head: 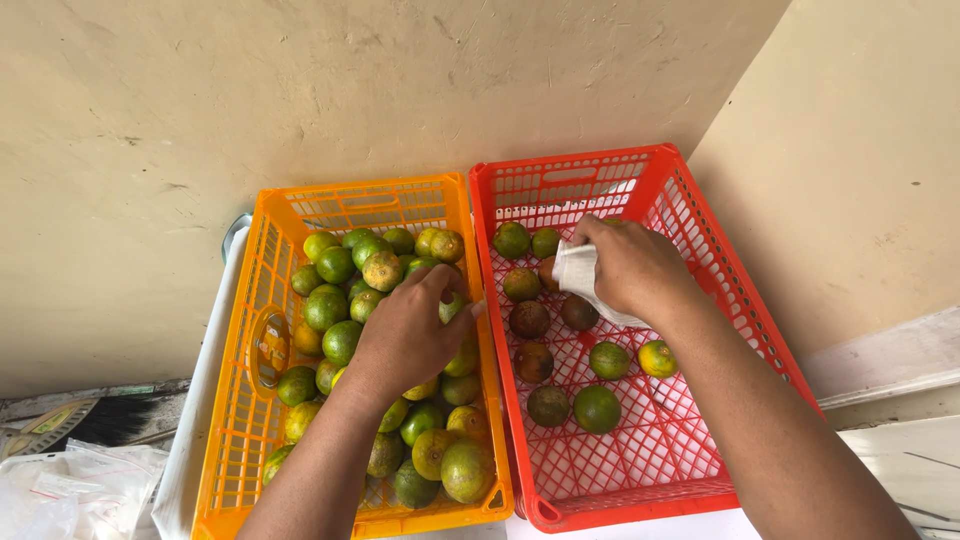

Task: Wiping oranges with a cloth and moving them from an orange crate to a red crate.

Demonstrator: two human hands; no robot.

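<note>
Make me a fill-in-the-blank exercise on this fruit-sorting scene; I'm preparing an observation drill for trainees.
1. The left hand reaches into the ____ plastic lattice crate full of green-yellow citrus fruits.
2. The right hand holds a crumpled ____ cloth.
3. The red plastic lattice crate stands to the ____ of the other crate.
4. The fuller crate is the ____ one.

Missing words: orange; white; right; orange
</note>
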